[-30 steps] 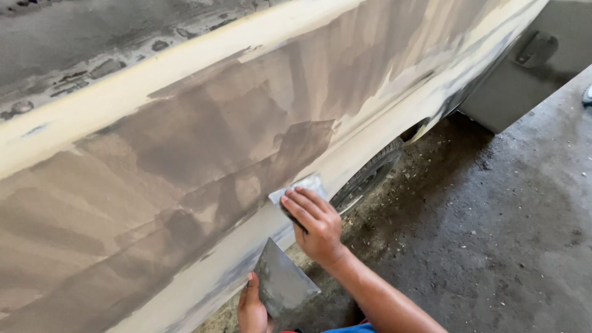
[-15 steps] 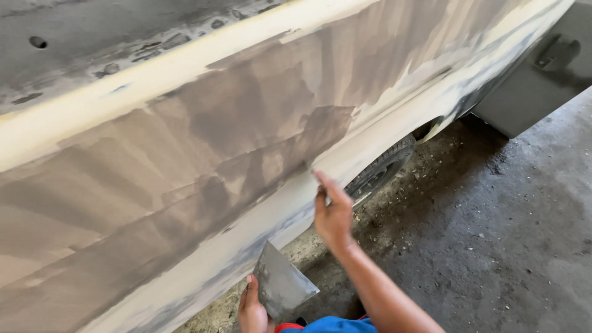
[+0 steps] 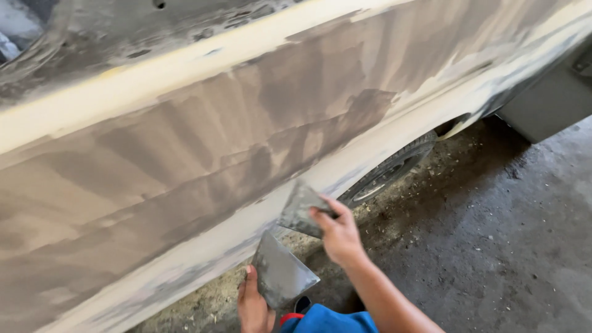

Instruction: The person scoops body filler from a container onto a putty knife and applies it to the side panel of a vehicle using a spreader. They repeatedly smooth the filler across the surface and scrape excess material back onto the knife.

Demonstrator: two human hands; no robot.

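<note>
Dusty concrete floor [image 3: 493, 246] runs beneath a car body panel [image 3: 216, 142] filling the upper left of the frame, mostly coated in grey-brown filler, pale patches left along its lower edge. At bottom centre, the right hand [image 3: 339, 234] grips 1 small spreader [image 3: 302, 209] near the panel; the left hand [image 3: 253, 305] clasps a larger spreader [image 3: 280, 274].
</note>
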